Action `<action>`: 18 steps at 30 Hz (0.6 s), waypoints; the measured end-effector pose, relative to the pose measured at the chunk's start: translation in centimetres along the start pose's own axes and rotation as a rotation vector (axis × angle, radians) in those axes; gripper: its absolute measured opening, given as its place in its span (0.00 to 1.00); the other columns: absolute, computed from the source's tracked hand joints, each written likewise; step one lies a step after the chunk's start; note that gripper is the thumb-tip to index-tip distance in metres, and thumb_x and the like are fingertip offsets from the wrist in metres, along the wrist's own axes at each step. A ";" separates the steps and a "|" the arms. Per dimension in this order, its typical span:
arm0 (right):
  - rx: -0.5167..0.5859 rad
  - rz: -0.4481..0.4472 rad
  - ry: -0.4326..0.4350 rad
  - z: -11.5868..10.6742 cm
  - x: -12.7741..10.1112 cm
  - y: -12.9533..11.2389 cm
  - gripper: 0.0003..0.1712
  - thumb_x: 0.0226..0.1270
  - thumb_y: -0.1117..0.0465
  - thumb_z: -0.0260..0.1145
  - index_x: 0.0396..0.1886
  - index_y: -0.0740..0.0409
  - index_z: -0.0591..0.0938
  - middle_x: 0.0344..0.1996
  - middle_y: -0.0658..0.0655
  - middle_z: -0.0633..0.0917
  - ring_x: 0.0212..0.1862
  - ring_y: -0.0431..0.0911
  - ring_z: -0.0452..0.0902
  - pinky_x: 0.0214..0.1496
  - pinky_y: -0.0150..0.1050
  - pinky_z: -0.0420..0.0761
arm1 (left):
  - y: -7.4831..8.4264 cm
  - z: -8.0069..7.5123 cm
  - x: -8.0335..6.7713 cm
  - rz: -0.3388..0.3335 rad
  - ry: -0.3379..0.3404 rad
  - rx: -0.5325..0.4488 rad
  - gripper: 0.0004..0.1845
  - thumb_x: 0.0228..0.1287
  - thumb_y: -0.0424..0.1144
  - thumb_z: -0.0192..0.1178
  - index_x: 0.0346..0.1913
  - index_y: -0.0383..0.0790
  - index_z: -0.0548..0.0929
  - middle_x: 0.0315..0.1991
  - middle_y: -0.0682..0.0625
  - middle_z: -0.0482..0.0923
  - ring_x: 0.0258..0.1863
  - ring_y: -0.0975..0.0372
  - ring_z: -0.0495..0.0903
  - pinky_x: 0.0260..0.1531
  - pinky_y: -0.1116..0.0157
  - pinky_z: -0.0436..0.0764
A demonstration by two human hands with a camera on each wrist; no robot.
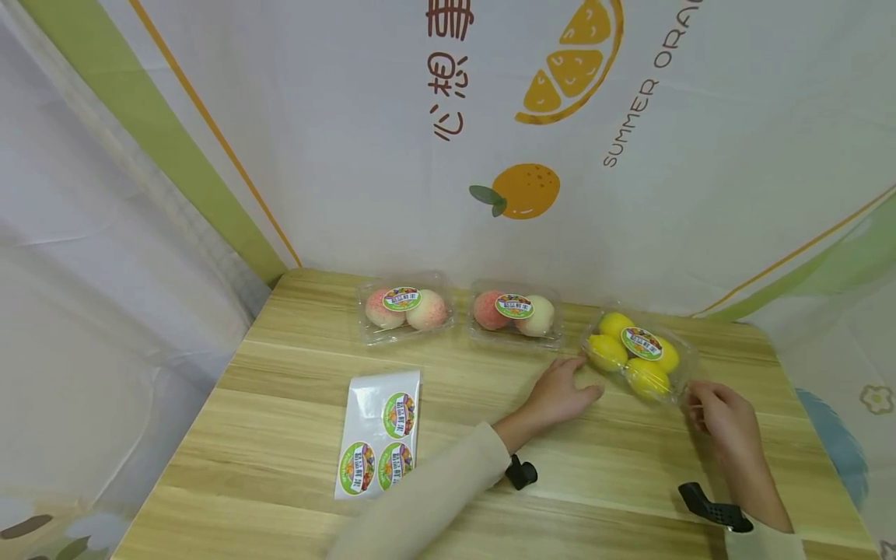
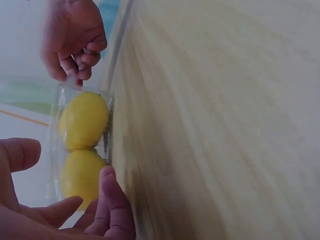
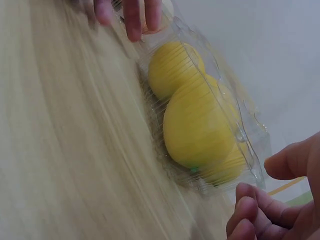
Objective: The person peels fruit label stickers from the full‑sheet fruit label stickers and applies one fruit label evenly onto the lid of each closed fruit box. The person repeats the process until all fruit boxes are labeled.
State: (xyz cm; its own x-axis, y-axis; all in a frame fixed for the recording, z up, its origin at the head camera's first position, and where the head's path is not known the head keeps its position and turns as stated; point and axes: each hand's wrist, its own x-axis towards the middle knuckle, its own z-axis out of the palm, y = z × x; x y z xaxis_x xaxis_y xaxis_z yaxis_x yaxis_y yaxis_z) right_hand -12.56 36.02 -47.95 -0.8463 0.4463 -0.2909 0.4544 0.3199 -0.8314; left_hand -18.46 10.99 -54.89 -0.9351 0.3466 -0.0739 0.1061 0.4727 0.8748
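Note:
A clear plastic box of yellow lemons (image 1: 633,364) (image 2: 83,121) (image 3: 194,125) with a round sticker on its lid lies at the back right of the wooden table (image 1: 294,365). My left hand (image 1: 562,391) (image 2: 60,212) rests on the table at the box's left end, fingers straight, fingertips (image 3: 133,20) touching or almost touching the plastic. My right hand (image 1: 722,414) (image 3: 280,210) is at the box's near right corner, fingers loosely curled, thumb apart. Its fingertips (image 2: 75,75) are right at the rim, and no grip on it shows.
Two clear boxes of peaches (image 1: 404,311) (image 1: 514,315), each with a sticker, stand in a row left of the lemons. A sheet with three round stickers (image 1: 381,443) lies front left. A printed cloth backdrop (image 1: 630,194) hangs behind the table; its right edge (image 1: 819,420) is near my right hand.

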 end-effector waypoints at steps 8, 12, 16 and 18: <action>-0.150 -0.079 0.083 -0.4 -1.8 -0.1 0.29 0.87 0.43 0.57 0.66 0.63 0.76 0.43 0.47 0.81 0.38 0.40 0.78 0.34 0.33 0.81 | 4.5 -5.3 -5.0 0.041 -0.112 0.008 0.28 0.76 0.50 0.68 0.73 0.43 0.82 0.67 0.56 0.81 0.55 0.69 0.83 0.54 0.69 0.80; -0.216 -0.156 0.149 0.2 -2.9 -0.9 0.26 0.85 0.44 0.60 0.64 0.62 0.78 0.45 0.51 0.80 0.38 0.38 0.76 0.33 0.32 0.78 | 5.1 -6.7 -6.3 0.092 -0.104 0.003 0.26 0.77 0.50 0.68 0.72 0.46 0.83 0.68 0.60 0.80 0.45 0.76 0.82 0.45 0.72 0.79; -0.256 -0.333 0.225 1.2 -3.9 -1.8 0.21 0.83 0.52 0.65 0.60 0.64 0.82 0.44 0.51 0.83 0.39 0.30 0.72 0.36 0.26 0.73 | 5.4 -8.4 -7.6 0.179 -0.081 0.049 0.25 0.79 0.50 0.65 0.73 0.49 0.82 0.69 0.61 0.79 0.51 0.73 0.83 0.47 0.71 0.80; -0.260 -0.447 0.242 1.8 -4.4 -2.2 0.18 0.80 0.56 0.67 0.58 0.65 0.83 0.44 0.54 0.85 0.39 0.27 0.71 0.37 0.22 0.71 | 5.4 -9.4 -8.1 0.235 -0.055 0.097 0.25 0.80 0.49 0.64 0.74 0.49 0.82 0.70 0.59 0.78 0.53 0.72 0.83 0.48 0.71 0.80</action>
State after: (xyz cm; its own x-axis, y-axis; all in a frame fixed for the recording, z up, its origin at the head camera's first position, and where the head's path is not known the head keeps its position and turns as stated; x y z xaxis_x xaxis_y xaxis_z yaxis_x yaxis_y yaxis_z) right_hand -10.30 31.84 -45.68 -0.8983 0.3889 0.2046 0.1460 0.7034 -0.6957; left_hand -13.46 3.13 -45.08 -0.8614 0.4985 0.0973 0.3526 0.4488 0.8211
